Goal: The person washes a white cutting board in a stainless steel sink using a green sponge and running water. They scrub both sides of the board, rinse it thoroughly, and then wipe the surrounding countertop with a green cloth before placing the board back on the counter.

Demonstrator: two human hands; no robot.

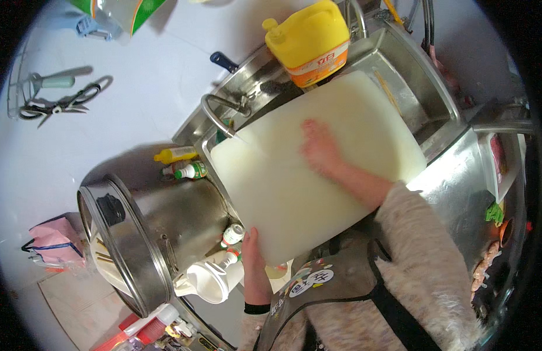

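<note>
A large white plastic cutting board (271, 197) lies tilted across a stainless steel sink (433, 83). My left hand (254, 256) grips its near left edge, with the thumb showing along the side. On the board's upper face is my right hand (321, 149), fingers curled and blurred by movement. Whether anything is under those fingers is hidden. Over the board's far left corner bends a metal faucet (214, 116). Just beyond the far edge stands a yellow plastic jug (310, 39) with an orange label.
To the left is a large steel pot (183, 215) with small bottles (193, 170) beside it. A white plastic pitcher (209, 281) stands near my left forearm. Scissors (60, 105) hang on the wall. At right, a steel counter (455, 175) holds a white tray (503, 162) with meat.
</note>
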